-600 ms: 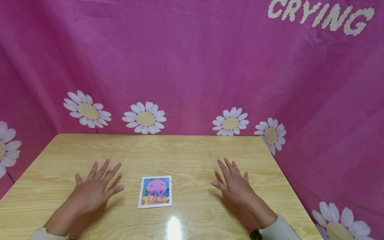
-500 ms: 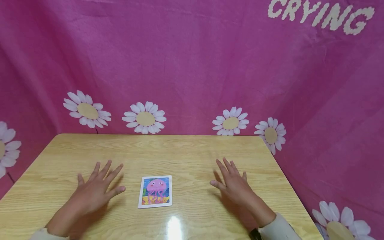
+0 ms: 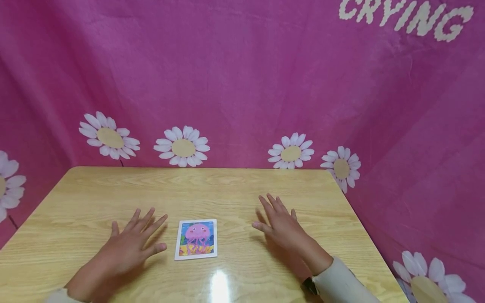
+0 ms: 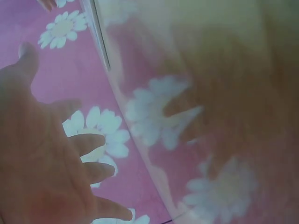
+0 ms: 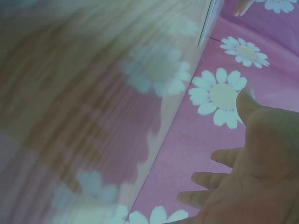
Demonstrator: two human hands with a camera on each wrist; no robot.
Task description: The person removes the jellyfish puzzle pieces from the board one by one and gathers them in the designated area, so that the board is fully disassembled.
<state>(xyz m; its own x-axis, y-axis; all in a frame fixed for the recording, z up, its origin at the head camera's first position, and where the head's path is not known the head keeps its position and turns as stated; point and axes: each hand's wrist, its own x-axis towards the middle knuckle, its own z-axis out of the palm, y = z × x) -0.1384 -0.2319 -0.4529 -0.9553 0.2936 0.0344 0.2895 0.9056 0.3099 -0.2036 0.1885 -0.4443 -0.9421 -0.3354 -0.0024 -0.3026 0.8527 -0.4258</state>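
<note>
A square picture with a white border and a pink jellyfish on it (image 3: 196, 239) lies on the wooden table (image 3: 227, 193), between the two hands. My left hand (image 3: 126, 248) is left of the picture, palm down with fingers spread, its thumb close to the picture's left edge. On the other side my right hand (image 3: 282, 227) hovers with straight, spread fingers, farther from the picture. Neither hand holds anything. In the left wrist view the palm of the left hand (image 4: 42, 158) shows, and the right wrist view shows the right palm (image 5: 261, 168). Both wrist views catch the picture only edge-on.
A pink cloth (image 3: 235, 84) printed with white daisies hangs behind and beside the table. White letters (image 3: 405, 19) stand on it at the upper right. The glossy tabletop carries a bright light reflection (image 3: 219, 286) near the front.
Both hands have moved inward toward the picture, the left hand to the right and the right hand to the left. The picture stays in place on the table.
</note>
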